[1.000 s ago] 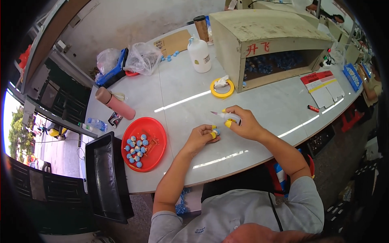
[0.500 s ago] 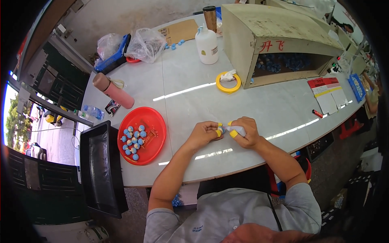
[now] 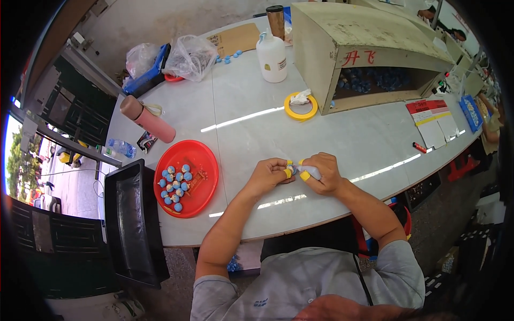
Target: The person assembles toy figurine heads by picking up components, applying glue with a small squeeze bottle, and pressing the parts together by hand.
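Observation:
Over the table's near half, my two hands meet almost tip to tip, with yellow wraps on several fingertips. The closed fingers of my left hand (image 3: 267, 177) pinch a small bluish piece (image 3: 293, 170), mostly hidden by the fingertips. My right hand (image 3: 329, 174) is wrapped round a small translucent whitish squeeze bottle (image 3: 314, 172). Its narrow end points left at the bluish piece; whether they touch is too small to tell. To the left lies a round red tray (image 3: 206, 166) holding several small blue-and-cream balls (image 3: 170, 177).
A black bin (image 3: 131, 224) stands at the table's left edge. Behind the tray are a pink flask (image 3: 150, 122) and a water bottle (image 3: 122, 147). Farther back stand a yellow tape roll (image 3: 293, 113), a white bottle (image 3: 273, 61) and an open-fronted cabinet (image 3: 313, 59). A red marker (image 3: 420, 147) lies right.
The whole view has shifted very slightly. Both hands keep the same grips, and the bottle's narrow end stays at the bluish piece.

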{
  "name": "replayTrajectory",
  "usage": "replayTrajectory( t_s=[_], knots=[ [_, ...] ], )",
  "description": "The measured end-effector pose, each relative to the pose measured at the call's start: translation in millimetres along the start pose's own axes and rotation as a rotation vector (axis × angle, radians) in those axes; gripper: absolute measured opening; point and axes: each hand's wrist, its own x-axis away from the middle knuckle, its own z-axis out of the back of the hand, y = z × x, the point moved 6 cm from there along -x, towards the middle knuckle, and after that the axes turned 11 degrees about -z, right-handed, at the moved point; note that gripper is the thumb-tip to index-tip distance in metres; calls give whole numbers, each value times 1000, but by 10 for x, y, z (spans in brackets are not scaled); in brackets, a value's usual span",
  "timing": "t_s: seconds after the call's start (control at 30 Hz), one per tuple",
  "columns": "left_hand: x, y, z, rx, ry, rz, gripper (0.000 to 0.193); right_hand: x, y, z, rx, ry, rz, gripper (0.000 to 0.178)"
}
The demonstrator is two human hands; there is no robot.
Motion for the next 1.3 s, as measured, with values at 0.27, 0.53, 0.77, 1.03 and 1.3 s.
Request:
replayTrajectory(
  t_s=[0.27,0.53,0.77,1.03,1.3],
  knots=[
    [-2,33,9,35,49,3,26,16,-71,26,58,46,91,21],
    [-2,37,31,22,86,2,25,48,-38,7,119,32,69,24],
    [-5,40,26,20,91,-11,22,66,-75,-16,146,2,77,25],
    [-9,27,1,37,58,-26,25,29,-50,25,104,55,59,23],
    [-2,31,3,28,67,-16,26,35,-43,26,99,52,61,23]
  ],
)
